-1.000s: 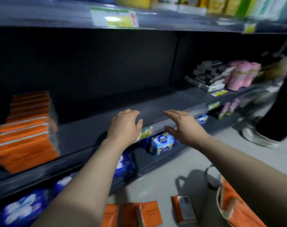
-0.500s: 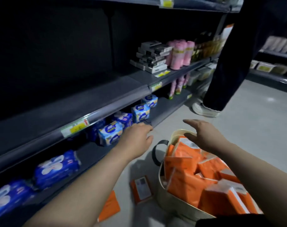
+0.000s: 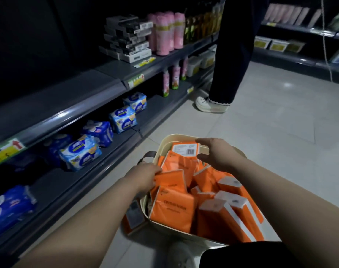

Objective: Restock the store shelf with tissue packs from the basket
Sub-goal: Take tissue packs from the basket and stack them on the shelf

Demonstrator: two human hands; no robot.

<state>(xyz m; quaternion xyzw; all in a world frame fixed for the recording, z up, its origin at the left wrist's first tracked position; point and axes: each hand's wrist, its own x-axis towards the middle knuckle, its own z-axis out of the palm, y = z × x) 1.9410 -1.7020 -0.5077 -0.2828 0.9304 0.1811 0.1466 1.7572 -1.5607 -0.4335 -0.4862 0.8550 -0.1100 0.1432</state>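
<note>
The cream basket (image 3: 163,144) is sitting on the pale tiled floor (image 3: 261,142) just beside the dark grey store shelf (image 3: 68,97), and it is holding a heap of orange tissue packs (image 3: 172,209) lying at all angles, some on end with their white ends showing. The left hand (image 3: 143,176) is reaching in at the basket's shelf-side edge, near the dark handle (image 3: 147,154), with its fingertips touching the edge of one orange pack (image 3: 170,179) — whether it is actually gripping that pack, I cannot tell, since the fingers are dipping out of sight. The right hand (image 3: 213,153) is hovering over the far end of the basket, fingers spread and thumb held apart, holding nothing, just above a pack with a barcode label (image 3: 185,148). One more orange pack (image 3: 133,215) is lying on the floor against the basket's outer wall, partly hidden under the left forearm. On the lower shelf, blue-and-white wrapped packs (image 3: 79,151) are lying in a loose row; further along the middle shelf, black-and-white boxes (image 3: 126,37) are stacked beside pink rolls (image 3: 164,31). Another person is standing down the aisle — only dark trousers (image 3: 232,45) and a white sneaker (image 3: 211,105) are showing.
</note>
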